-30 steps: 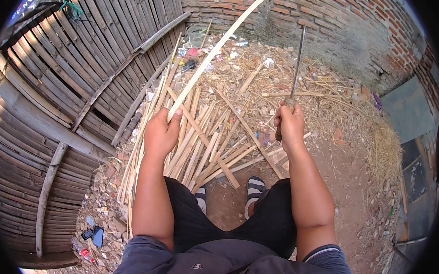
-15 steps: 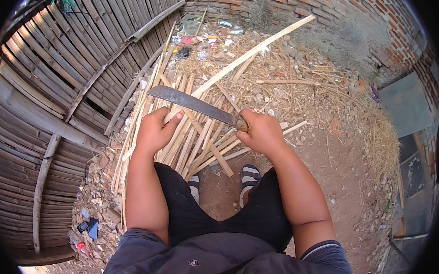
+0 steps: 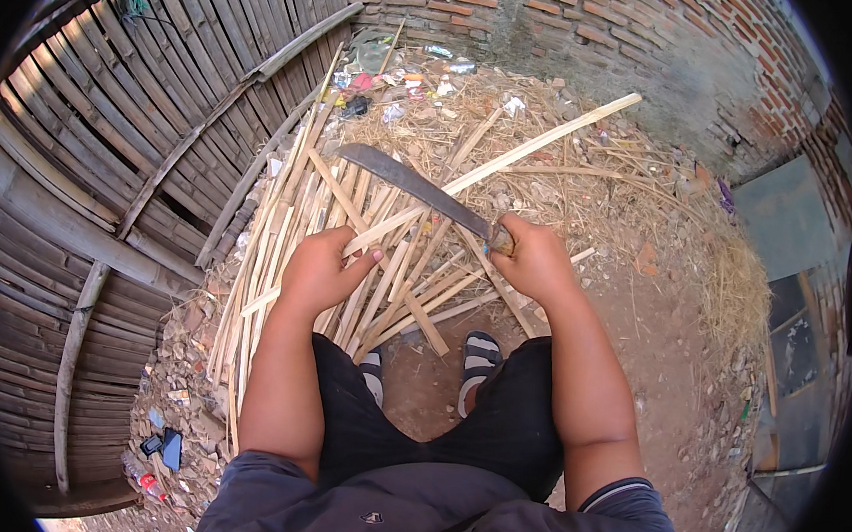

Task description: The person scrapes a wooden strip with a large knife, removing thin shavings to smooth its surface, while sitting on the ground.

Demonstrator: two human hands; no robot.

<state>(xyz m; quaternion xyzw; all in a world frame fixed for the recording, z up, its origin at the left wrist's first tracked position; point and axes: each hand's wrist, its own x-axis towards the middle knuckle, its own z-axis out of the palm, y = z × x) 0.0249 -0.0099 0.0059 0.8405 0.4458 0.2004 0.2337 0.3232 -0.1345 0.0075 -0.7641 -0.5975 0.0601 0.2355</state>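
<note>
My left hand [image 3: 325, 272] is closed around a long pale wooden strip [image 3: 538, 147], near its lower end. From there the strip slants up to the far right. In my right hand [image 3: 532, 256] is the handle of a machete [image 3: 421, 186], its dark blade pointing to the upper left. The blade crosses the strip beyond my left hand; whether it touches the wood I cannot tell. Beneath both hands lies a loose pile of split wooden strips [image 3: 386, 288], many running away from me and some lying crosswise.
A bamboo slat fence [image 3: 143, 145] stands on the left, a brick wall [image 3: 611, 44] at the back. Litter [image 3: 397, 86] and dry straw [image 3: 734, 273] cover parts of the ground. A dark phone-like object [image 3: 172, 450] lies at the lower left. Grey panels [image 3: 790, 213] stand on the right.
The strip's far end has swung down and to the right. My right hand and the machete have shifted right, with the blade tilted more steeply. My left hand still grips the strip.
</note>
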